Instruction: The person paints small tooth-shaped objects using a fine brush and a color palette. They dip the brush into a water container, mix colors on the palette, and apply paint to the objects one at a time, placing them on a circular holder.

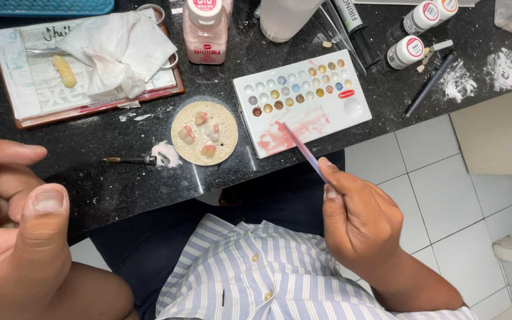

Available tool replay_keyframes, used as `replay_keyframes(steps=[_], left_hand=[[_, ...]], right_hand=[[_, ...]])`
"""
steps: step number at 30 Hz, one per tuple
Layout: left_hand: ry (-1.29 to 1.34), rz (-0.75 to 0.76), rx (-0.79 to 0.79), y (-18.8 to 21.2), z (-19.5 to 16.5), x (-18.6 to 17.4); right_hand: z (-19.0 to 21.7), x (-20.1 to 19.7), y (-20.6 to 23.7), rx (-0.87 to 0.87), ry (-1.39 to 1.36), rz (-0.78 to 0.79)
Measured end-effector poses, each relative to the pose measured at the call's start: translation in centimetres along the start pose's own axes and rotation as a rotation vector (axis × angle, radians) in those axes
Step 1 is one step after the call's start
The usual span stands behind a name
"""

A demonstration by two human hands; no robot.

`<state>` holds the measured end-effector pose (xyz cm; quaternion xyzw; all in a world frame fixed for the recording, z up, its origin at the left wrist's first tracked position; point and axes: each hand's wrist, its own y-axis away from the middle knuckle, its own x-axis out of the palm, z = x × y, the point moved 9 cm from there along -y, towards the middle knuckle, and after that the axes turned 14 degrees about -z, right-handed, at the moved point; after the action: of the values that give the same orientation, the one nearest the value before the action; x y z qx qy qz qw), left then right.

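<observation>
My right hand (357, 216) grips a thin pink-handled brush (302, 148), whose tip rests on a pink smear of the white palette (351, 115) with many small paint wells. My left hand (16, 228) is raised close to the camera at the left, fingers curled loosely, thumb up, holding nothing. Between the hands, on the black counter (102, 178), lies a round tan tray (223, 127) carrying several small tooth-shaped pieces tinted pink.
A second thin brush (128, 159) lies beside a pink blob left of the tray. A clipboard with crumpled tissue (117, 50), a pink bottle (205, 32), small white jars (406, 52) and a dark pen (428, 86) stand further back. White powder spots mark the counter's right end.
</observation>
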<state>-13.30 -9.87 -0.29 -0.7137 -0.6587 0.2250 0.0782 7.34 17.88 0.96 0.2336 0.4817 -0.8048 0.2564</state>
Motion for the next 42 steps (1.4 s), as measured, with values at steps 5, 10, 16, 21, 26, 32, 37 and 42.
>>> replay_keyframes(steps=[5,10,16,21,26,32,37,42], left_hand=[[0.001,-0.077,0.008,-0.4,-0.5,-0.1],[0.089,-0.083,-0.013,0.0,-0.3,-0.2],[0.02,-0.064,0.028,-0.2,-0.2,-0.3],[0.042,-0.063,0.021,-0.2,-0.2,-0.5],[0.064,-0.051,0.042,-0.1,-0.2,-0.4],[0.022,-0.056,0.022,-0.4,0.1,-0.5],[0.103,-0.061,0.024,-0.1,-0.8,-0.4],[0.095,-0.061,0.027,-0.6,-1.3,-0.1]], right_hand=[[-2.0,-1.3,-0.9,0.19,0.058,-0.067],[-1.1,-0.3,-1.1,0.146,0.021,-0.039],[-0.3,-0.5,-0.9,0.115,-0.023,0.006],[-2.7,-1.4,-1.5,0.277,0.044,-0.066],[-2.4,-0.9,-1.4,0.243,0.07,-0.033],[-2.0,-0.3,-1.1,0.302,0.034,0.029],[0.2,0.7,-1.4,0.184,-0.033,0.059],[0.9,0.9,-1.2,0.161,-0.056,0.078]])
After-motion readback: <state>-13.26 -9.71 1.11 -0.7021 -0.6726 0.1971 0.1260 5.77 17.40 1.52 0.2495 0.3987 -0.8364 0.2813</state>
